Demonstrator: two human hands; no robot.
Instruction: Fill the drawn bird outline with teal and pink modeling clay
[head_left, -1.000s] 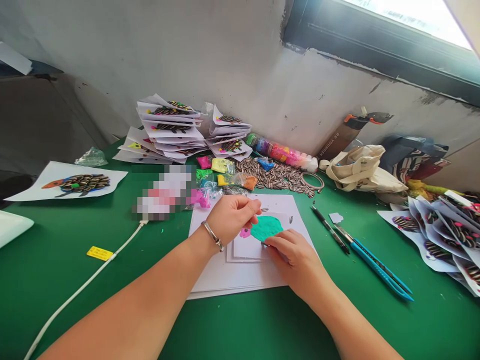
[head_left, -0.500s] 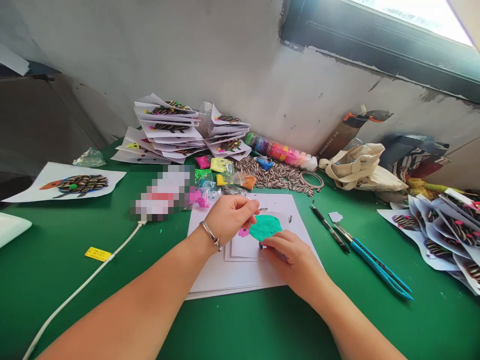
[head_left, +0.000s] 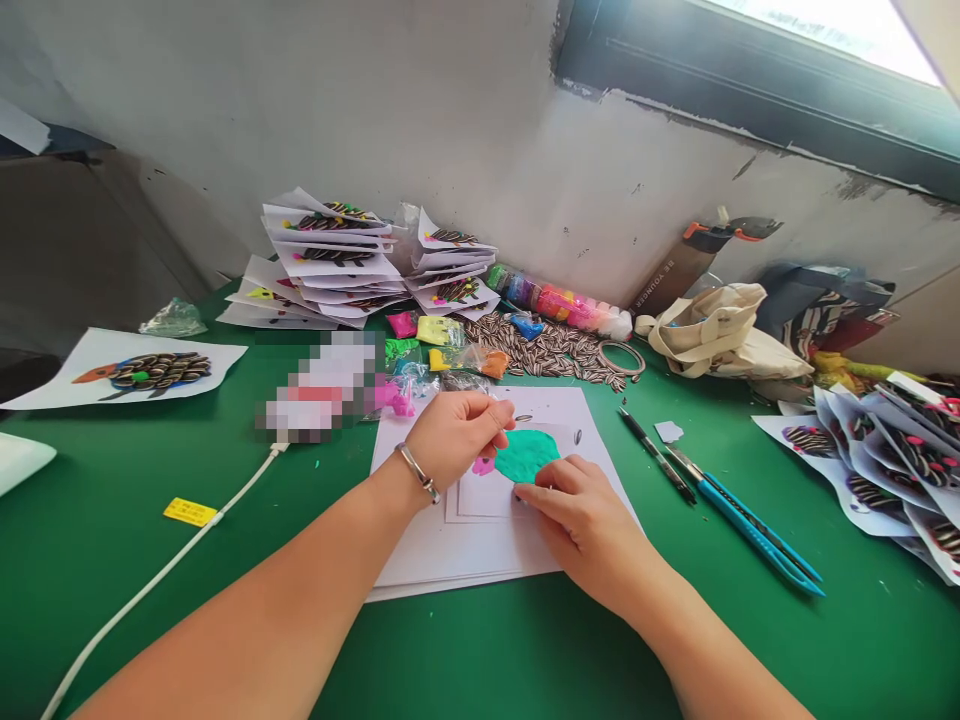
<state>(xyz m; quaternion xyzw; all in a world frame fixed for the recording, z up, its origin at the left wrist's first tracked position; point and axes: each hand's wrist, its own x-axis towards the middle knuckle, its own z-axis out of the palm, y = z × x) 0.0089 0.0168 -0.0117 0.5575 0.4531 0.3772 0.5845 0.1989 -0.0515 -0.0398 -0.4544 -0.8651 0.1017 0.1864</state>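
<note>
A flat teal clay shape [head_left: 527, 456] with a pink clay piece [head_left: 484, 466] at its left end lies on a small white sheet [head_left: 487, 505]. Over the pink end hovers my left hand [head_left: 457, 440], thumb and fingers pinched together; what they hold, if anything, I cannot make out. At the lower edge of the teal clay, my right hand [head_left: 589, 515] presses with its index fingertip, its other fingers curled. A small dark bit shows under that fingertip, mostly covered. Two loose seeds, one a sunflower seed [head_left: 577, 437], lie above and right of the clay.
Beneath is a larger stack of white paper [head_left: 420, 565]. To the right lie a pen [head_left: 656, 455] and a blue utility knife [head_left: 750, 525]. Behind are a sunflower seed pile [head_left: 551, 350], bagged clay [head_left: 442, 330] and finished seed pictures [head_left: 330, 260]. A white cable [head_left: 150, 590] runs left.
My right index fingertip has shifted slightly left along the lower clay edge, covering more of the dark bit. My left hand keeps its pinch over the pink end. The view has shifted slightly.
</note>
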